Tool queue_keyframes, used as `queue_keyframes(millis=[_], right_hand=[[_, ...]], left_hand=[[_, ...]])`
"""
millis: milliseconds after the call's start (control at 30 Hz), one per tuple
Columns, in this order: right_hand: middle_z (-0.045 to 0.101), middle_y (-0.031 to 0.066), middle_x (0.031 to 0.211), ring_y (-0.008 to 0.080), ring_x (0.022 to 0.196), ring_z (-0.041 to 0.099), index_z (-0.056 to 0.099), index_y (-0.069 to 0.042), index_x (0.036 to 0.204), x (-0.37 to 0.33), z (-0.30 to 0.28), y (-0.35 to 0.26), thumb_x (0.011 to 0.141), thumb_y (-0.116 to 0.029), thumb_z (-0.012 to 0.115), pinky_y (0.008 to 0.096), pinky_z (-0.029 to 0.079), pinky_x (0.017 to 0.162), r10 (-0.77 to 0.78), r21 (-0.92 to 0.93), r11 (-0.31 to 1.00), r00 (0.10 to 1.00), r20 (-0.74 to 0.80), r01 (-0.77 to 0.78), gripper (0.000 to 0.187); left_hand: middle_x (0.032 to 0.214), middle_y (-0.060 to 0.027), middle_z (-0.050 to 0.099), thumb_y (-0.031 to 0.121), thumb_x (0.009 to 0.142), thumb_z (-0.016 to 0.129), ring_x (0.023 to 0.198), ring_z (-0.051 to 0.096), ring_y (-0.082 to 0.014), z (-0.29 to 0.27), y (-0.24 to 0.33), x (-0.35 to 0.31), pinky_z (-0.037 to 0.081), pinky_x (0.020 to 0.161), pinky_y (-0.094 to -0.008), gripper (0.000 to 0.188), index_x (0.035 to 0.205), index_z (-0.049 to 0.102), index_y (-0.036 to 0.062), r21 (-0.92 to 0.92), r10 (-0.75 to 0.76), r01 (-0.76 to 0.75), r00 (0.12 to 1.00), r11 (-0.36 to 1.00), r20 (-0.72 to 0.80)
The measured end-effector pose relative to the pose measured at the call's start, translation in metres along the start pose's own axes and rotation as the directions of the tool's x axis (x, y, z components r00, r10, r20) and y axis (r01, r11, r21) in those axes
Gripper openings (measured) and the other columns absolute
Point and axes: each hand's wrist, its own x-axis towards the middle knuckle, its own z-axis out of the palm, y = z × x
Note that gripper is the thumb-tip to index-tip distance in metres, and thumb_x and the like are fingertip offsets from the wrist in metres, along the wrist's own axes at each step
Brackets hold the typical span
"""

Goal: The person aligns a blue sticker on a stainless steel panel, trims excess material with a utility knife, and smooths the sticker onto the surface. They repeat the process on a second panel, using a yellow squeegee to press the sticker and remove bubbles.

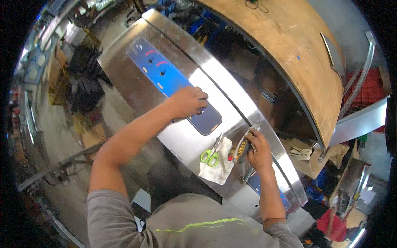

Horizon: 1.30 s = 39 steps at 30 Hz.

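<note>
A long blue panel sheet (175, 78) with dark cut-outs lies on a brushed metal panel (165, 132). My left hand (188, 101) rests over the sheet's dark lower part, its fingers curled round something small and dark that I cannot make out. To the right, my right hand (259, 149) is closed on a yellow-and-black hand tool (241, 149), whose exact kind is partly hidden. Green-handled scissors (209, 157) lie on a stained white cloth (219, 167) between the hands. A grey metal tool (248, 172) shows below my right hand, beside a second blue sheet (255, 184).
A large curved wooden board (285, 53) rises beyond the metal panel. A red crate (368, 89) and a metal strip (359, 120) are at the right. Dark bundled material (84, 78) stands on the cluttered floor at the left.
</note>
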Motion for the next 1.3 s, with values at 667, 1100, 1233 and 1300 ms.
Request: queue_keyframes(millis=[667, 1100, 1233, 1300], right_hand=[[0.067, 0.0161, 0.113, 0.0373, 0.108, 0.061, 0.070, -0.005, 0.111, 0.066, 0.041, -0.090, 0.085, -0.025, 0.070, 0.0473, 0.048, 0.096, 0.460, -0.124, 0.870, 0.877, -0.137, -0.476, 0.033], [0.061, 0.0139, 0.107, 0.0350, 0.102, 0.061, 0.068, -0.007, 0.111, 0.083, 0.121, -0.116, 0.080, -0.030, 0.078, 0.0454, 0.053, 0.084, 0.529, -0.007, 0.839, 0.817, -0.228, -0.545, 0.039], [0.064, 0.0151, 0.099, 0.0370, 0.094, 0.064, 0.068, -0.007, 0.104, 0.091, 0.118, -0.114, 0.083, -0.036, 0.076, 0.0476, 0.054, 0.080, 0.559, 0.002, 0.820, 0.801, -0.213, -0.572, 0.037], [0.067, 0.0156, 0.094, 0.0377, 0.091, 0.066, 0.068, -0.007, 0.100, 0.099, 0.117, -0.111, 0.084, -0.040, 0.074, 0.0488, 0.054, 0.078, 0.570, 0.006, 0.814, 0.798, -0.195, -0.581, 0.037]], left_hand=[[0.115, -0.0088, 0.066, 0.019, 0.076, 0.076, 0.104, 0.062, -0.0295, -0.007, -0.025, 0.008, 0.052, 0.086, -0.0424, 0.019, 0.092, 0.073, 0.0100, -0.145, 0.217, -0.228, 0.972, 0.963, -0.091], [0.115, -0.0084, 0.067, 0.016, 0.077, 0.076, 0.106, 0.060, -0.0299, -0.008, -0.042, 0.015, 0.051, 0.095, -0.0425, 0.023, 0.099, 0.074, 0.0072, -0.333, 0.227, -0.224, 0.973, 0.916, -0.031], [0.116, -0.0087, 0.066, 0.016, 0.076, 0.076, 0.108, 0.060, -0.0299, -0.010, -0.040, 0.015, 0.050, 0.097, -0.0424, 0.028, 0.103, 0.073, 0.0062, -0.336, 0.206, -0.193, 0.979, 0.922, 0.000], [0.117, -0.0079, 0.065, 0.016, 0.076, 0.076, 0.109, 0.058, -0.0290, -0.010, -0.039, 0.016, 0.049, 0.097, -0.0418, 0.030, 0.104, 0.072, 0.0055, -0.337, 0.198, -0.183, 0.980, 0.924, 0.010]])
